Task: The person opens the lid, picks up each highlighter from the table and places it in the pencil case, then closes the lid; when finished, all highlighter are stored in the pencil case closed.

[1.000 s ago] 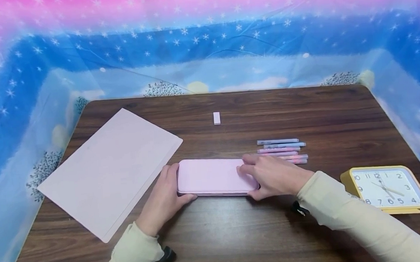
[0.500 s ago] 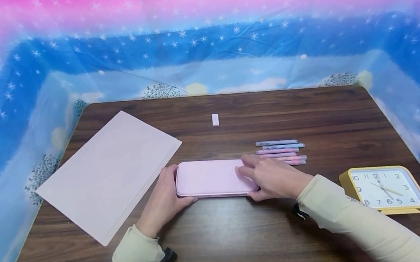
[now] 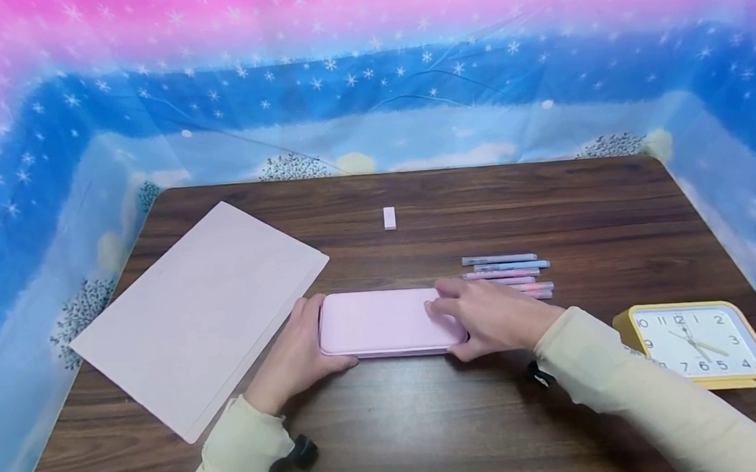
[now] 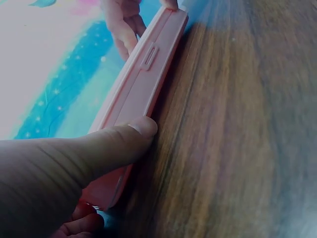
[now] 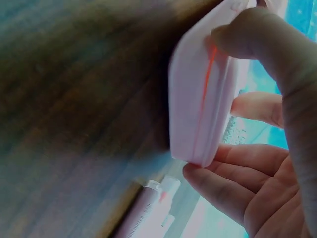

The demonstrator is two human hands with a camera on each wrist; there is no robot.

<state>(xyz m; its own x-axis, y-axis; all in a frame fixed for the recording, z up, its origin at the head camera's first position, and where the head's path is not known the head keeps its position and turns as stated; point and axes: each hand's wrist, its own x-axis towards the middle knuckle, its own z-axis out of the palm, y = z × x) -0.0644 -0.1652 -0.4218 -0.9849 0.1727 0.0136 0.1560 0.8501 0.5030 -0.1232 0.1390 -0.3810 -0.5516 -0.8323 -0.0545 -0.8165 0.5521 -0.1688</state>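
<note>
Head view: I see left hand (image 3: pixel 292 358) and right hand (image 3: pixel 496 315) clamped on opposite ends of pink case (image 3: pixel 383 321) between them, probably to steady it evenly; pens (image 3: pixel 504 274) lie just beyond right hand.

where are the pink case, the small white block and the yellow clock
Pink case (image 3: pixel 383 322): head view, middle of the lid's top face.
Small white block (image 3: pixel 389 218): head view, middle of its upper face.
Yellow clock (image 3: pixel 698 342): head view, near the middle of its white dial.
</note>
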